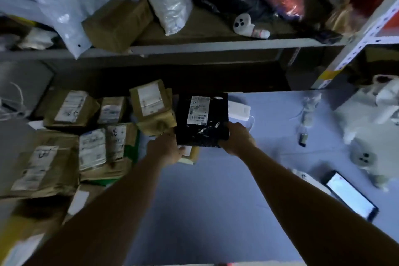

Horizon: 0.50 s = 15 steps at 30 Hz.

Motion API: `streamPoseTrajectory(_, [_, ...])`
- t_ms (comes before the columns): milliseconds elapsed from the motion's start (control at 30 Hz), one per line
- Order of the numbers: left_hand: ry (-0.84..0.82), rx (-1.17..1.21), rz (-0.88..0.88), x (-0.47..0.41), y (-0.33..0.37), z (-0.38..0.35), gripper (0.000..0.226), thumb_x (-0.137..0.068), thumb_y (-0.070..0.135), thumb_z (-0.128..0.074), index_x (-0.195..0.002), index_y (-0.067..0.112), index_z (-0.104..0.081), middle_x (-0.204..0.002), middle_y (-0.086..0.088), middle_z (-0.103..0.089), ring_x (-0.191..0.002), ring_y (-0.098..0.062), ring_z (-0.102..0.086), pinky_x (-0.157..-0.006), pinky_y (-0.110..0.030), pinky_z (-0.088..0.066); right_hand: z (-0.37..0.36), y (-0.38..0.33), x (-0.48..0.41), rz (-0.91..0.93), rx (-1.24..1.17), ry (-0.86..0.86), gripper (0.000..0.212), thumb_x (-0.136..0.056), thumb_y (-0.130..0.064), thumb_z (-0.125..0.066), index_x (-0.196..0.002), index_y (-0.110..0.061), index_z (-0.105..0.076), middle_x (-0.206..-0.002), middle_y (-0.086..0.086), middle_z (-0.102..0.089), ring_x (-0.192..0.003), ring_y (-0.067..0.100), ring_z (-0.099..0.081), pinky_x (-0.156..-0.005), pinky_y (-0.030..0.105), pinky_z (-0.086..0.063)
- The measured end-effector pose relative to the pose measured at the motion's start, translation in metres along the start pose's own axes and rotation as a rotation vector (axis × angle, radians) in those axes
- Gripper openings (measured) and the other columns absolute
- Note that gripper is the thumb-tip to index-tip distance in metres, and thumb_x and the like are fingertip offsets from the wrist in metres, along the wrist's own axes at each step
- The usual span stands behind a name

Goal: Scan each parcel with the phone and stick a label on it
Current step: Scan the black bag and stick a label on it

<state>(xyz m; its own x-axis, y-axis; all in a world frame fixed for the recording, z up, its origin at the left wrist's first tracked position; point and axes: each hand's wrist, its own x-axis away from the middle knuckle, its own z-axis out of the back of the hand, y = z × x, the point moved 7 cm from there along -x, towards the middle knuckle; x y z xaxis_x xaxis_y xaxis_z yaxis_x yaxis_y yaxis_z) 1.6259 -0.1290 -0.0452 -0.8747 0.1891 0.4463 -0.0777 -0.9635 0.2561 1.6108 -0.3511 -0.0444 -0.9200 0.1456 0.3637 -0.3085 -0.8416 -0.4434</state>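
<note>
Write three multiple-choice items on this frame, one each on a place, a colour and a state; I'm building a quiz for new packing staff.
1. Where is the phone? A) in the left hand B) flat on the pale surface C) on the upper shelf
2. What colour is the parcel that the right hand grips? A) brown B) black C) red
3. The phone's screen is: A) lit B) dark C) face down
Answers: 1 B, it lies on the surface at the frame's lower right; 2 B, black wrap under a white label; 3 A, it glows white.
</note>
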Motion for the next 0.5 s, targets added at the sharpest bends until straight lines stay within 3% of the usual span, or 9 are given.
streamPoseTrajectory(67, [-0.025,0.245,0.086,-0.015,0.004,-0.008,0.044,-0.098,0.047,-0.055,-0.131,0.017,-0.057,-0.114,-0.01,-0.067,-0.098,-0.031,-0.065,-0.081,-0.042,-0.056,-0.008,0.009,-0.022,0.043,-0.122,0.036,0.062,-0.088,-0.03,-0.068,-0.146,-0.026,-0.047,-0.123,0.011,-0.063,-0.11,0.034,-0.062,-0.084,0.039,-0.055])
streamPoseTrajectory(167, [0.088,0.457,0.224,-0.028,0.0,-0.013,0.036,-0.09,0.046,-0.068,-0.112,0.018,-0.064,-0.115,-0.013,-0.069,-0.1,-0.03,-0.066,-0.086,-0.039,-0.055,-0.021,0.021,-0.044,0.045,-0.236,0.055,0.068,-0.083,-0.028,-0.075,-0.144,-0.019,-0.046,-0.115,0.016,-0.064,-0.104,0.036,-0.062,-0.079,0.035,-0.051])
streamPoseTrajectory(300, [0.175,0.684,0.345,-0.025,-0.01,-0.026,0.058,-0.078,0.031,-0.084,-0.125,0.006,-0.061,-0.103,-0.005,-0.065,-0.099,-0.026,-0.063,-0.088,-0.039,-0.056,-0.025,0.031,-0.044,0.071,-0.323,0.107,0.063,-0.078,-0.018,-0.076,-0.136,-0.02,-0.052,-0.108,0.01,-0.061,-0.097,0.03,-0.06,-0.076,0.035,-0.052])
streamPoseTrajectory(367, [0.188,0.765,0.377,-0.019,-0.012,-0.03,0.056,-0.077,0.02,-0.084,-0.125,0.004,-0.06,-0.101,-0.008,-0.066,-0.099,-0.029,-0.066,-0.081,-0.035,-0.057,-0.022,0.037,-0.038,0.106,-0.325,0.124,0.064,-0.076,-0.015,-0.077,-0.136,-0.021,-0.054,-0.105,0.004,-0.056,-0.092,0.026,-0.057,-0.072,0.029,-0.047])
streamPoseTrajectory(433, [0.181,0.753,0.342,-0.013,-0.009,-0.033,0.041,-0.076,0.012,-0.083,-0.113,0.003,-0.068,-0.092,-0.009,-0.07,-0.089,-0.028,-0.07,-0.063,-0.024,-0.052,-0.018,0.044,-0.028,0.119,-0.305,0.138,0.064,-0.077,-0.016,-0.079,-0.136,-0.019,-0.056,-0.104,0.003,-0.052,-0.088,0.022,-0.054,-0.074,0.029,-0.045])
streamPoseTrajectory(500, [0.176,0.78,0.312,0.001,-0.002,-0.035,0.039,-0.077,0.008,-0.083,-0.113,0.004,-0.068,-0.095,-0.012,-0.07,-0.085,-0.026,-0.068,-0.062,-0.023,-0.049,-0.013,0.053,-0.012,0.127,-0.286,0.145,0.061,-0.077,-0.017,-0.081,-0.133,-0.016,-0.058,-0.107,0.008,-0.058,-0.094,0.026,-0.057,-0.079,0.033,-0.05])
